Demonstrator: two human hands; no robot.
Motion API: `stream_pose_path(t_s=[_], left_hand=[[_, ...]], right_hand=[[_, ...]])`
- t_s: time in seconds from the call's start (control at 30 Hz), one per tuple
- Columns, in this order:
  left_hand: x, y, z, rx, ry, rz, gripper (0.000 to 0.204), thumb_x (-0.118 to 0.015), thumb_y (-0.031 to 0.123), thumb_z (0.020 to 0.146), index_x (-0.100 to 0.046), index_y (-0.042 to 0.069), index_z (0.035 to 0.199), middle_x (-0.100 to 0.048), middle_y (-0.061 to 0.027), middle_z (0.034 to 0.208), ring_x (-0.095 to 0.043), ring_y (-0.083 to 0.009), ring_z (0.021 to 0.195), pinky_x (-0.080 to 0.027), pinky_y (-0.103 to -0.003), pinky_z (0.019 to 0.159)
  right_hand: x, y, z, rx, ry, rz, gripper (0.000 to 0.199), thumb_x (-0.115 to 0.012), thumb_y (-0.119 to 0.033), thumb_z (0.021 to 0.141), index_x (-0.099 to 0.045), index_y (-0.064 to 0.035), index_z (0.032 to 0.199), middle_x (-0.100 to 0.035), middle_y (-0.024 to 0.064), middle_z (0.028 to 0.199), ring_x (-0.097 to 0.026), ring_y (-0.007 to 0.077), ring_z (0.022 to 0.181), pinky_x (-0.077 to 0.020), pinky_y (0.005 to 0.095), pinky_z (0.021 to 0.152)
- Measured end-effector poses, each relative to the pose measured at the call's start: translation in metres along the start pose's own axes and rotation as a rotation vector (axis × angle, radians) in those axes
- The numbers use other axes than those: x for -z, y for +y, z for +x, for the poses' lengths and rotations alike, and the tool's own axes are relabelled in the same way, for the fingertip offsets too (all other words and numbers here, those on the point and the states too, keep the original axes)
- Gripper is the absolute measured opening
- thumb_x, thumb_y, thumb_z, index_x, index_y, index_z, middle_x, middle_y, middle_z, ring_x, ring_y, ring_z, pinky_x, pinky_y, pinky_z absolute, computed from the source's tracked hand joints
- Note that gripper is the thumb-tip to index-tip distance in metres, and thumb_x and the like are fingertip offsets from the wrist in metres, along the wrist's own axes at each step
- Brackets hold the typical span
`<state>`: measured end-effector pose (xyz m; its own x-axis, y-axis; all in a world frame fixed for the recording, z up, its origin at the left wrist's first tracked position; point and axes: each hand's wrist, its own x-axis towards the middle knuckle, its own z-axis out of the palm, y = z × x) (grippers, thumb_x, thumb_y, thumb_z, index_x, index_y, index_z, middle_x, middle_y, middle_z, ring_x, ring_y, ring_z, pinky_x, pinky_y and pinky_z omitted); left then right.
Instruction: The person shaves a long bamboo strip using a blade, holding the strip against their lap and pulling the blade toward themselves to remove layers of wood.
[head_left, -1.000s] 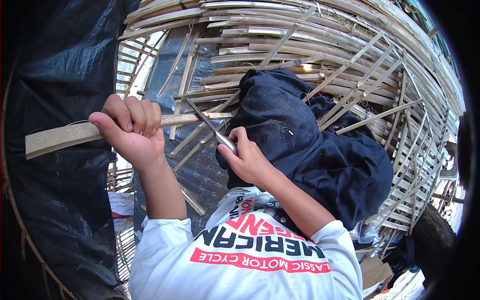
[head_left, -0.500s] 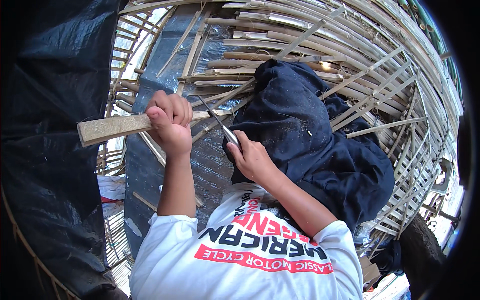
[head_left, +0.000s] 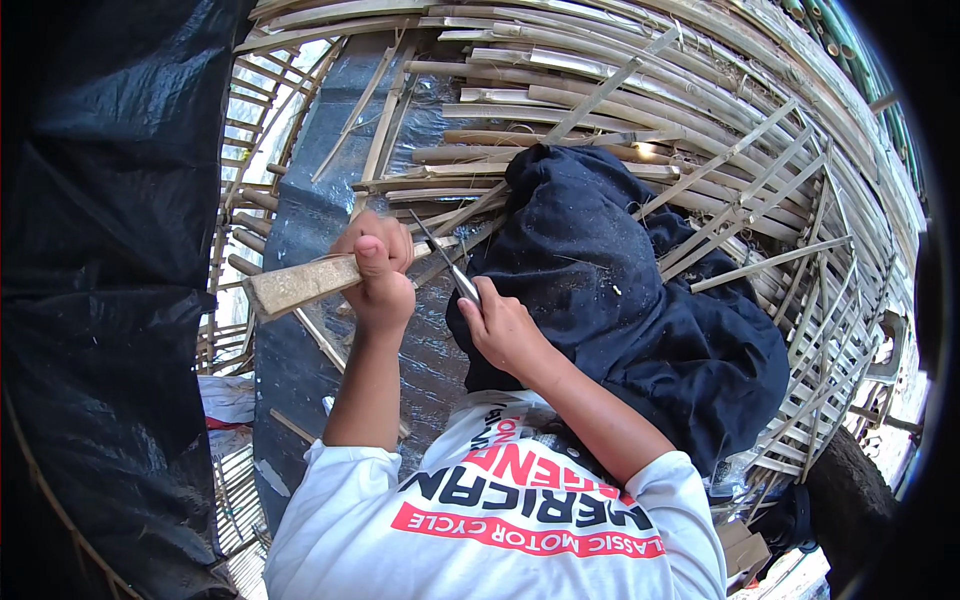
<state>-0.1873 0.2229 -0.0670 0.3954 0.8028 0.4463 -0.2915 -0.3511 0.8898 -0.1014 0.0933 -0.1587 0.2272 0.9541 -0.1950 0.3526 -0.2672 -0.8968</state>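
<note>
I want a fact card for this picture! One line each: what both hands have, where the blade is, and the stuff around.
Left hand: closed around a pale bamboo strip
Right hand: gripping a knife by its shiny handle
Blade: crosses the strip's narrow end in this view; touching or not, I can't tell
Dark cloth: bunched, sprinkled with small pale bits
Black sheet: along the left side
Shirt: white, with black and red print
</note>
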Motion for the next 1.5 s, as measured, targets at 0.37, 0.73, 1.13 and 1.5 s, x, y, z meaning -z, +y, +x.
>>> stream_pose_path(t_s=[0.37, 0.73, 1.13, 1.5], left_hand=[[-0.004, -0.017, 0.01, 0.022, 0.035, -0.02, 0.055, -0.048, 0.049, 0.1, -0.029, 0.011, 0.066, -0.028, 0.0043, 0.051, -0.025, -0.0059, 0.045, -0.016, -0.026, 0.043], [0.0, -0.019, 0.006, -0.008, 0.048, -0.027, 0.055, -0.047, 0.05, 0.101, -0.029, 0.011, 0.066, -0.026, 0.0035, 0.05, -0.022, -0.0062, 0.043, -0.016, -0.025, 0.042], [0.004, -0.019, 0.009, 0.007, 0.102, 0.02, 0.055, -0.039, 0.057, 0.101, -0.027, 0.015, 0.068, -0.023, 0.0046, 0.049, -0.016, -0.0066, 0.04, -0.013, -0.026, 0.041], [0.028, -0.013, 0.009, 0.024, 0.25, -0.004, 0.054, -0.039, 0.055, 0.102, -0.025, 0.016, 0.067, -0.021, 0.0045, 0.048, -0.013, -0.0074, 0.041, -0.012, -0.026, 0.042]], right_hand=[[0.012, -0.008, 0.015, -0.058, -0.033, -0.148, 0.029, -0.05, -0.028, 0.099, -0.047, 0.0006, 0.102, -0.064, 0.0308, 0.075, -0.063, 0.051, 0.072, -0.052, 0.0569, 0.065], [0.015, -0.012, 0.016, -0.07, -0.03, -0.151, 0.028, -0.051, -0.027, 0.099, -0.048, 0.001, 0.101, -0.065, 0.0296, 0.075, -0.064, 0.0503, 0.072, -0.0521, 0.0566, 0.065], [0.009, -0.012, 0.018, -0.057, -0.041, -0.179, 0.028, -0.054, -0.026, 0.098, -0.047, 0.0008, 0.102, -0.065, 0.0275, 0.074, -0.064, 0.0466, 0.068, -0.0525, 0.0532, 0.059], [-0.005, 0.002, 0.02, -0.11, -0.085, -0.315, 0.03, -0.051, -0.026, 0.099, -0.047, 0.0027, 0.096, -0.064, 0.0278, 0.067, -0.065, 0.0455, 0.063, -0.0541, 0.0518, 0.055]])
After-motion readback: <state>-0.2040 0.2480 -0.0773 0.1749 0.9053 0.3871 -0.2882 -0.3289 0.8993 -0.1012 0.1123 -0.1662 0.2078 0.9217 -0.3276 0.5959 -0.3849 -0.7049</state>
